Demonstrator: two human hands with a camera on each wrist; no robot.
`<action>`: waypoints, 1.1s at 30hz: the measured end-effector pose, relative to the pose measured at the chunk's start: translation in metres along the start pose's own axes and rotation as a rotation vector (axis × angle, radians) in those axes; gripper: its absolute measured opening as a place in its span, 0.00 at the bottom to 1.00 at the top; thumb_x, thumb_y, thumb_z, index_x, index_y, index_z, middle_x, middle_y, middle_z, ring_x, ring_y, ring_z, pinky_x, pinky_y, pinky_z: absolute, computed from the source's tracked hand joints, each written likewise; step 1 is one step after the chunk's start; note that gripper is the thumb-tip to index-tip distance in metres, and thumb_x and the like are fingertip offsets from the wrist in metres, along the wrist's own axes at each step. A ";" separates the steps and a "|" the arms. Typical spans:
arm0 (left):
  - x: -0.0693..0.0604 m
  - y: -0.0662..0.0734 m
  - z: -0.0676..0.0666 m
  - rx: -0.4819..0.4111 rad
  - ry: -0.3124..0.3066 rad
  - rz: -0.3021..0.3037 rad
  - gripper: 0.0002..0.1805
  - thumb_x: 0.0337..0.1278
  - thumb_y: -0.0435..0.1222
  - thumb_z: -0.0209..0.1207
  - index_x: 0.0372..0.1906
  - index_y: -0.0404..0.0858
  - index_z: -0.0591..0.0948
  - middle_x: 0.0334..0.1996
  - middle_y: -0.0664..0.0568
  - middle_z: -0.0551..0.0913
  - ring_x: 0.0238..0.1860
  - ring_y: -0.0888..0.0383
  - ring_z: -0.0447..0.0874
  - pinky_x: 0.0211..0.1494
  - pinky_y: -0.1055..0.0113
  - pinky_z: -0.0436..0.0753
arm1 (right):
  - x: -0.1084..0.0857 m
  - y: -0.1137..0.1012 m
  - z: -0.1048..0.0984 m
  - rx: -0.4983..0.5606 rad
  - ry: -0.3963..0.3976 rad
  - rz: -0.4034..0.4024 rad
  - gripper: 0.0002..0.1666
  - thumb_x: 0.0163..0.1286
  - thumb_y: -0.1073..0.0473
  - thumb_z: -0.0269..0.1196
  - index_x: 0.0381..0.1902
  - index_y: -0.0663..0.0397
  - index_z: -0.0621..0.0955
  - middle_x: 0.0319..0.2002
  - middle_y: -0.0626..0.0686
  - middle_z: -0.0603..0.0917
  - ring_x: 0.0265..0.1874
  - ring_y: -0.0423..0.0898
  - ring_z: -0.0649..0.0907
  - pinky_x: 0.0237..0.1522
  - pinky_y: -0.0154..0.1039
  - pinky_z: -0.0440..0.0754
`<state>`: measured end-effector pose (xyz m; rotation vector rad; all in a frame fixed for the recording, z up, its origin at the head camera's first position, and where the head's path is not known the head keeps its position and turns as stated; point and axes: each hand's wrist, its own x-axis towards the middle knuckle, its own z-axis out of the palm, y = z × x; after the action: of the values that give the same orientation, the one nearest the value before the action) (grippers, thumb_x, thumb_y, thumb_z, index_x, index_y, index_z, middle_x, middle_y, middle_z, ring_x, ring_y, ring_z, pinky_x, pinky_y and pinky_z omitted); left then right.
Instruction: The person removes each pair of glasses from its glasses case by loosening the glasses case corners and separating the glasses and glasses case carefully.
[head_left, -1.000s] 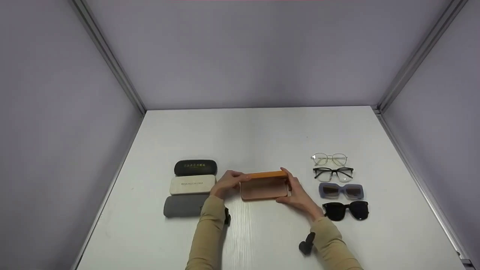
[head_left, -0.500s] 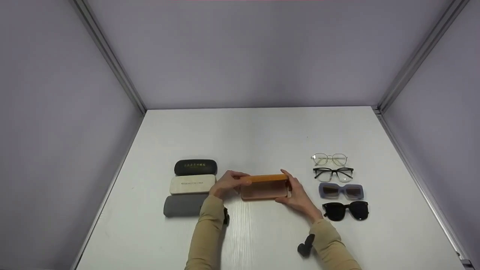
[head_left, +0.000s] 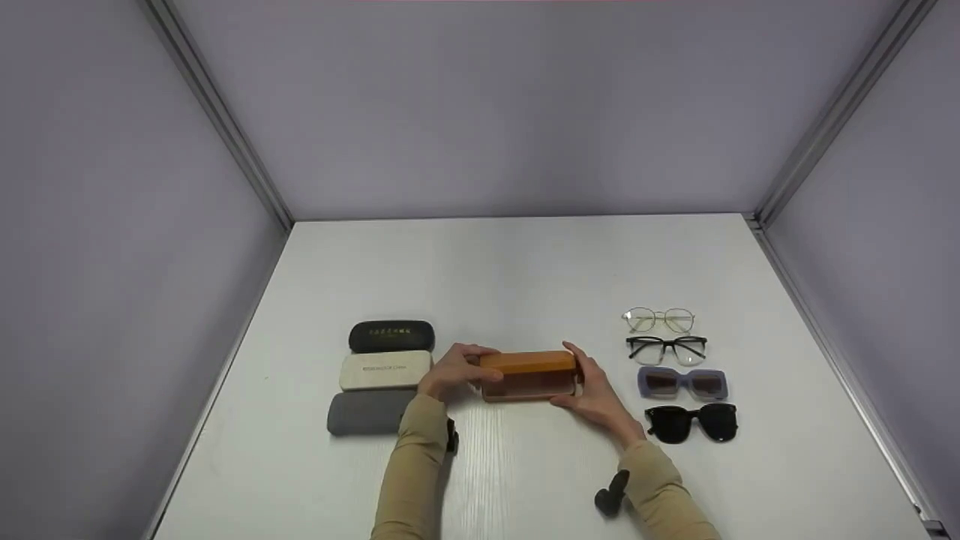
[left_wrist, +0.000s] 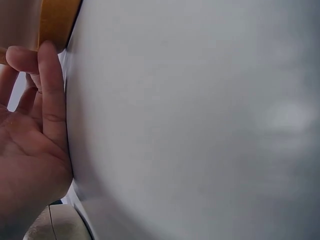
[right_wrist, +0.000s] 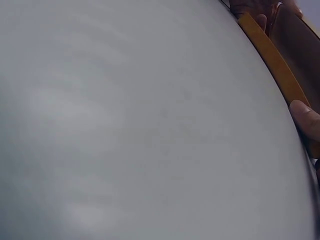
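Note:
An orange glasses case point(head_left: 529, 363) lies in the middle of the white table, its lid partly lowered over the pinkish-brown inside. At its left end my left hand point(head_left: 459, 369) grips the lid, thumb across the front and fingers behind. My right hand point(head_left: 602, 395) holds the right end between the thumb at the near corner and fingers at the back. In the left wrist view, fingertips touch the end of the orange case point(left_wrist: 56, 22). The right wrist view catches the thumb point(right_wrist: 305, 119) pressed on the orange base edge point(right_wrist: 275, 60).
Left of the hands, a black case point(head_left: 391, 337), a cream case point(head_left: 385, 370) and a grey case point(head_left: 365, 412) lie in a column. On the right are gold-rimmed glasses point(head_left: 640, 330), black-framed glasses point(head_left: 651, 339), blue-grey sunglasses point(head_left: 682, 373) and black sunglasses point(head_left: 694, 409).
The case's lid has tilted forward and down, narrowing the opening and showing more of its orange top. Both hands stay at its ends, the left thumb moving down with the lid.

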<state>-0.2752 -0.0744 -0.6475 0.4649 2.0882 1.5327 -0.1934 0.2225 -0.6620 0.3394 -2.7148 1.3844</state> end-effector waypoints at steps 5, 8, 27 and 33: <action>0.000 -0.002 0.002 0.006 0.016 0.008 0.32 0.45 0.42 0.77 0.59 0.39 0.84 0.57 0.41 0.82 0.53 0.52 0.80 0.61 0.57 0.78 | 0.000 0.000 0.000 0.005 0.005 0.001 0.62 0.45 0.56 0.83 0.76 0.55 0.64 0.64 0.63 0.77 0.62 0.61 0.76 0.66 0.60 0.70; 0.000 -0.004 0.002 -0.003 0.015 0.017 0.32 0.43 0.41 0.78 0.59 0.39 0.84 0.56 0.41 0.83 0.53 0.52 0.80 0.63 0.56 0.77 | 0.000 0.001 0.001 0.006 0.007 -0.002 0.62 0.45 0.56 0.83 0.76 0.55 0.64 0.63 0.63 0.78 0.62 0.61 0.77 0.66 0.61 0.70; -0.002 -0.001 0.003 -0.062 -0.010 0.008 0.32 0.44 0.35 0.77 0.60 0.37 0.82 0.53 0.40 0.85 0.47 0.57 0.83 0.56 0.61 0.82 | 0.002 0.001 0.001 -0.025 0.008 0.009 0.61 0.46 0.57 0.83 0.75 0.57 0.64 0.52 0.54 0.81 0.42 0.43 0.73 0.46 0.37 0.71; -0.001 0.000 0.002 -0.067 -0.024 0.001 0.33 0.42 0.34 0.78 0.59 0.36 0.82 0.48 0.42 0.87 0.44 0.60 0.84 0.51 0.65 0.83 | 0.003 0.002 0.001 -0.014 0.005 0.010 0.62 0.46 0.57 0.82 0.75 0.57 0.64 0.53 0.54 0.82 0.42 0.43 0.73 0.47 0.37 0.70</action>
<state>-0.2729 -0.0736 -0.6480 0.4574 2.0123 1.5842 -0.1968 0.2220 -0.6638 0.3222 -2.7244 1.3667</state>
